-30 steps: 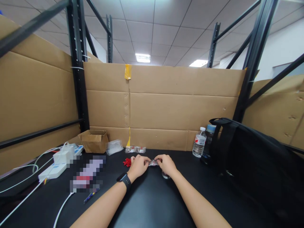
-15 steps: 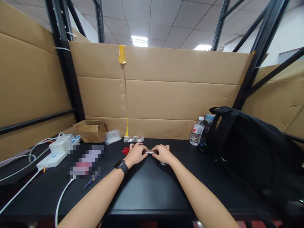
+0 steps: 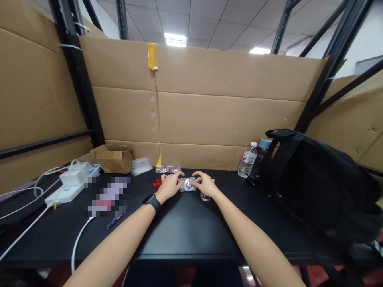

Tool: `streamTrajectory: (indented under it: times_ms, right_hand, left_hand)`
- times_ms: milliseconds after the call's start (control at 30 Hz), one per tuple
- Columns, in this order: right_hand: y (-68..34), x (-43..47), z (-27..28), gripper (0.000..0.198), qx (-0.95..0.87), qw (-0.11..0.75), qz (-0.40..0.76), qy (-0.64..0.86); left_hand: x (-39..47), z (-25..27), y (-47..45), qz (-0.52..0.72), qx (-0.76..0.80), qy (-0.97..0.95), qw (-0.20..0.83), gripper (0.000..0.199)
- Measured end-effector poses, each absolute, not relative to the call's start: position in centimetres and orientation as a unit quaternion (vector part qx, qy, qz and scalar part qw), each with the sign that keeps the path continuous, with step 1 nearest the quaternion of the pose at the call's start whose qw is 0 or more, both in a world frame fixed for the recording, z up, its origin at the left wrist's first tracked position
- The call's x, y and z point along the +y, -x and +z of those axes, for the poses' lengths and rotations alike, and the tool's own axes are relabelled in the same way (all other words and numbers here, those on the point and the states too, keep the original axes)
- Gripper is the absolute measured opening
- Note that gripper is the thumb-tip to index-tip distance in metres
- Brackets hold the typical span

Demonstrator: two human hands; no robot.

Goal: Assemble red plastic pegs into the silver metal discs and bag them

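A small clear plastic packet with a round silvery piece and a red mark inside lies face up on the black table, between my two hands. My left hand is at its left edge, with thumb and index finger apart. At the right edge is my right hand, its thumb and index finger also spread; the thumbs appear to touch the packet. Beneath my right hand sits a small round clear item, partly covered. Red small pieces lie beside my left hand. Two similar packets rest behind.
On the left are a cardboard box, a clear plastic bag, a white power strip, a blurred-out flat object and a pen-like item. A water bottle, a blue-capped bottle and a black bag stand right.
The packet was held edge-on between my fingertips and now lies flat, face up. My fingers have spread apart. The view has tilted slightly downward.
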State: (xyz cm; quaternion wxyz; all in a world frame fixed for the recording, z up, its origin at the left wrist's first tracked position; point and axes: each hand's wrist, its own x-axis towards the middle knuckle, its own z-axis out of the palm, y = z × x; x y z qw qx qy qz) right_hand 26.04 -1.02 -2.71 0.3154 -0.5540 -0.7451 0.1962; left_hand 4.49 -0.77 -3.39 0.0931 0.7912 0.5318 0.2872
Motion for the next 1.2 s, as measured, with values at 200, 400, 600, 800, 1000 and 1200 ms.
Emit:
streamTrajectory:
  times_ms: [200,400,600,800,1000,1200]
  right_hand:
    - [-25.8,-1.0,-3.3,0.028,-0.765,0.282,0.142,0.561]
    - [-26.5,-1.4,-2.3,0.024,-0.811,0.273,0.07,0.512]
    - [-26.4,-1.9,-2.3,0.022,-0.857,0.161,0.05,0.488]
    - [-25.8,-1.5,-2.9,0.041,-0.836,0.116,0.023,0.535]
    - [-25.3,-0.7,-2.8,0.05,-0.826,0.09,0.036,0.556]
    - [-25.2,0.9,-2.9,0.052,-0.811,0.072,0.03,0.58]
  left_hand:
    - [-1.4,-2.9,-4.3,0.251,0.482,-0.837,0.065,0.018]
    - [-1.6,-2.6,-3.8,0.175,0.394,-0.899,0.084,0.021]
    - [-1.4,-3.8,-4.3,0.158,0.415,-0.895,0.035,0.037]
    - [-1.0,-4.6,-4.6,0.141,0.441,-0.886,0.004,0.05]
    - [-0.7,-3.7,-3.4,0.167,0.461,-0.871,-0.028,0.04]
    - [0.4,-2.5,-0.5,0.218,0.517,-0.827,-0.045,0.029]
